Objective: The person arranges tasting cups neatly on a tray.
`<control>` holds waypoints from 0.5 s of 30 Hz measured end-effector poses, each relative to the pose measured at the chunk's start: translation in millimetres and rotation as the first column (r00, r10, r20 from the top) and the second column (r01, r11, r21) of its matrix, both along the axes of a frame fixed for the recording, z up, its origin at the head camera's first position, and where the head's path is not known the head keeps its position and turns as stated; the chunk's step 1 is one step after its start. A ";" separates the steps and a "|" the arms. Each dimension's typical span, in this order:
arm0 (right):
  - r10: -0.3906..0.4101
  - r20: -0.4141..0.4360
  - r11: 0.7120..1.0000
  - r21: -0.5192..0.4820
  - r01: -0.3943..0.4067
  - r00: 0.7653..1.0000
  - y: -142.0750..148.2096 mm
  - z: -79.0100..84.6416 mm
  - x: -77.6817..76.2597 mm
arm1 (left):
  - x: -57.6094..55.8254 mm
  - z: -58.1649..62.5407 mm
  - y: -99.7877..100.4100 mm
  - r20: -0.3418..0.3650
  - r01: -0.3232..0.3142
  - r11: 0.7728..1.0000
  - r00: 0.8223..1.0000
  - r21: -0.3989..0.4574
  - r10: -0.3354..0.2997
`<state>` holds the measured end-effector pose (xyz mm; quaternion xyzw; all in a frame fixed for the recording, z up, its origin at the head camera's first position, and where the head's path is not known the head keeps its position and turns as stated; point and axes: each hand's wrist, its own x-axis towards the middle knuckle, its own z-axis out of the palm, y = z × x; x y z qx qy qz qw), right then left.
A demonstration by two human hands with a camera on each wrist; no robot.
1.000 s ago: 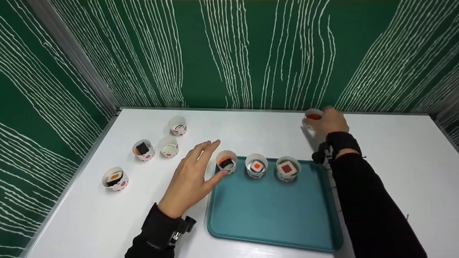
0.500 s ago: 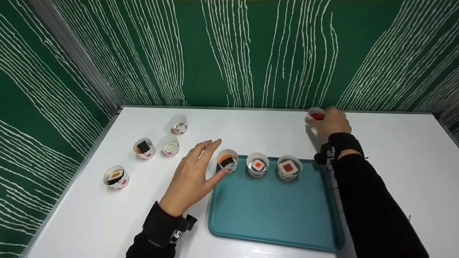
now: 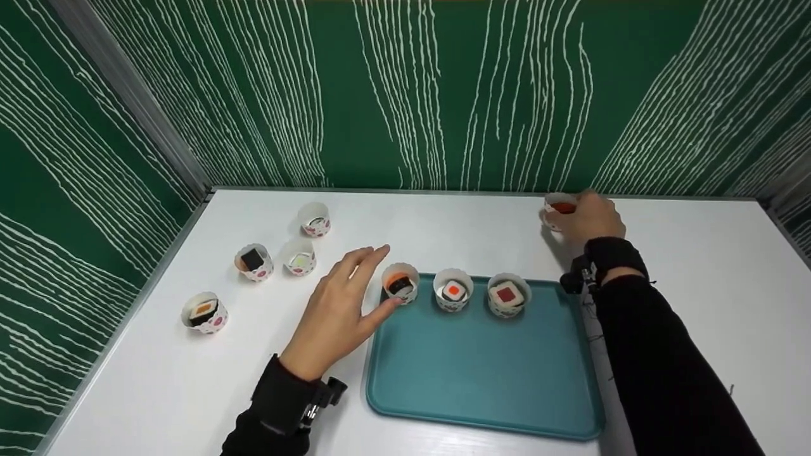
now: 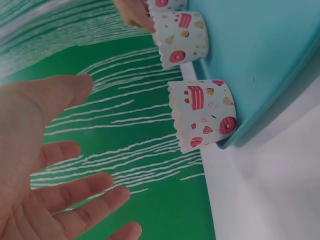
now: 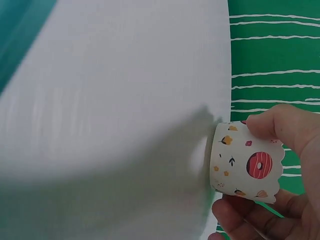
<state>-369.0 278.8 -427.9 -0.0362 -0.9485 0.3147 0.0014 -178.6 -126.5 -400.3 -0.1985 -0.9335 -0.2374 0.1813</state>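
Note:
At the back right of the white table, my right hand (image 3: 591, 221) grips a paper baking cup (image 5: 248, 162) between thumb and fingers. Something red lies in that cup, its kind hard to make out. My left hand (image 3: 336, 310) is spread in the air by the teal tray's (image 3: 485, 373) left side, fingers extended and holding nothing. Nearest to it is a cup with an orange-and-black sushi piece (image 3: 400, 284) at the tray's far left corner. Beside that stand a cup with an orange-centred sushi piece (image 3: 453, 291) and one with a red-centred piece (image 3: 507, 294).
Several more printed cups stand on the table's left: one with a white-and-orange roll (image 3: 204, 311), one with a black-wrapped piece (image 3: 253, 259), one with something pale green (image 3: 300, 259), and one further back (image 3: 315, 220). A green white-streaked wall (image 3: 380, 95) borders the table's back.
My right hand has shifted slightly to the right along with the cup it grips. The left hand and the other cups keep their places.

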 end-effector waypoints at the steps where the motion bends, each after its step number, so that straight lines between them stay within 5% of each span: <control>1: 0.005 0.002 1.000 -0.001 -0.005 1.000 0.8 1.2 1.5 | 0.4 0.3 0.1 0.000 0.000 1.000 1.000 0.000 0.000; 15: 0.040 -0.012 0.999 0.028 -0.040 0.999 12.5 13.6 16.9 | 2.7 4.0 2.1 -0.002 0.020 1.000 1.000 0.019 -0.020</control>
